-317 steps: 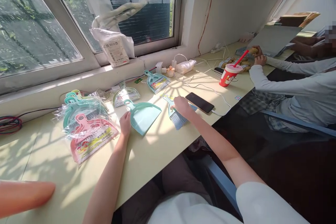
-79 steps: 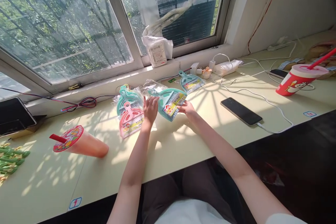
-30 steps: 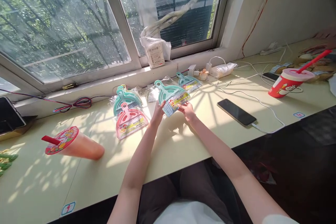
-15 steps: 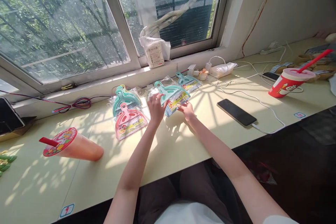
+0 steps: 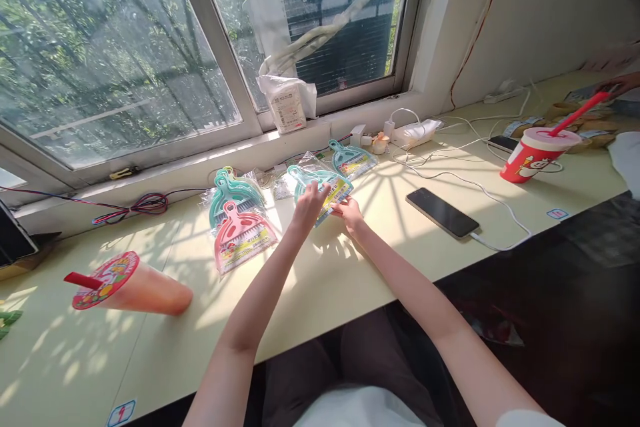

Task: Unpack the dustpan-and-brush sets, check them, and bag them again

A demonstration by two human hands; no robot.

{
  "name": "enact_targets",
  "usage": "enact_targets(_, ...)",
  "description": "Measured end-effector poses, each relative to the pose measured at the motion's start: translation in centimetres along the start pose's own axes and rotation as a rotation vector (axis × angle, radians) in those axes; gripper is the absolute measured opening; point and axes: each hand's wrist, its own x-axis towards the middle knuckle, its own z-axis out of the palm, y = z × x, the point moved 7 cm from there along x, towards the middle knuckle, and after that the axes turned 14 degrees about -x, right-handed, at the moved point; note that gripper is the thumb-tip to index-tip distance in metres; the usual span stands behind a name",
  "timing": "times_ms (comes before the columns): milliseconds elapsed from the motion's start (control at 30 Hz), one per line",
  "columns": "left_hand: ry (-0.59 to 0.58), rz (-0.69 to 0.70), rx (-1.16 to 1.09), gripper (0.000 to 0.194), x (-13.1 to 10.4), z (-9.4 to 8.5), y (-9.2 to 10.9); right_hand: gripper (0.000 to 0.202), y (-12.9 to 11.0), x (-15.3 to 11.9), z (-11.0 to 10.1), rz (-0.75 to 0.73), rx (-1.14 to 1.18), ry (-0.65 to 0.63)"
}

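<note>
A packaged teal dustpan set (image 5: 327, 188) with a yellow and blue label lies tilted in the middle. My right hand (image 5: 349, 212) pinches its near right corner. My left hand (image 5: 311, 203) is over its front left part, fingers apart; whether they touch the packet is unclear. To the left, a pink packaged dustpan set (image 5: 243, 238) overlaps teal ones (image 5: 231, 195) on the table (image 5: 300, 307). Another teal set (image 5: 351, 159) rests behind, near the window ledge.
An orange drink cup (image 5: 145, 288) stands at left. At right are a phone (image 5: 443, 212) with a white cable and a red cup (image 5: 536, 155). A wrapped packet (image 5: 289, 107) sits on the ledge. Another person's hand (image 5: 623, 83) shows at far right.
My left hand has moved from the packet's upper left down over its front, and its fingers have spread. The view has shifted slightly. Another person's hand has come in by the red straw.
</note>
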Motion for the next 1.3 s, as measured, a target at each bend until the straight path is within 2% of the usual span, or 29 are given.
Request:
enact_targets(100, -0.013, 0.071, -0.123, 0.044, 0.4, 0.6, 0.4, 0.037, 0.0, 0.1, 0.0, 0.007, -0.01, 0.0)
enact_targets(267, 0.037, 0.055, -0.474, 0.03, 2.1, 1.4, -0.2, 0.036, -0.1, 0.2, 0.1, 0.032, -0.028, 0.006)
enact_targets(500, 0.065, 0.018, -0.697, 0.03, 3.0, 2.1, 0.0, 0.036, -0.3, 0.1, 0.1, 0.05, 0.015, -0.018)
enact_targets(633, 0.187, -0.059, -0.998, 0.031, 2.0, 1.9, -0.2, 0.033, -0.4, 0.4, -0.6, 0.028, 0.053, 0.033)
enact_targets(700, 0.242, -0.069, -1.074, 0.032, 1.6, 1.9, -0.4, 0.032, -0.6, 0.5, -1.1, -0.004, 0.061, 0.067)
enact_targets(800, 0.22, -0.091, -0.851, 0.033, 1.7, 2.2, -0.6, 0.032, -1.0, 0.5, -1.8, -0.034, 0.068, 0.12)
enact_targets(900, 0.112, -0.137, -0.51, 0.033, 2.0, 2.8, -0.9, 0.037, -1.2, 0.4, -2.3, -0.03, 0.078, 0.148)
enact_targets(967, 0.048, -0.093, -0.38, 0.032, 2.0, 2.9, -0.5, 0.041, -1.5, 0.4, -2.5, -0.034, 0.093, 0.155)
enact_targets(1100, 0.055, 0.061, -0.368, 0.031, 1.4, 2.1, 0.8, 0.043, -1.9, 0.4, -2.7, -0.048, 0.127, 0.154)
enact_targets(1300, 0.106, 0.08, -0.434, 0.037, 0.2, 1.7, 1.2, 0.039, -2.4, 0.7, -3.0, -0.094, 0.145, 0.166)
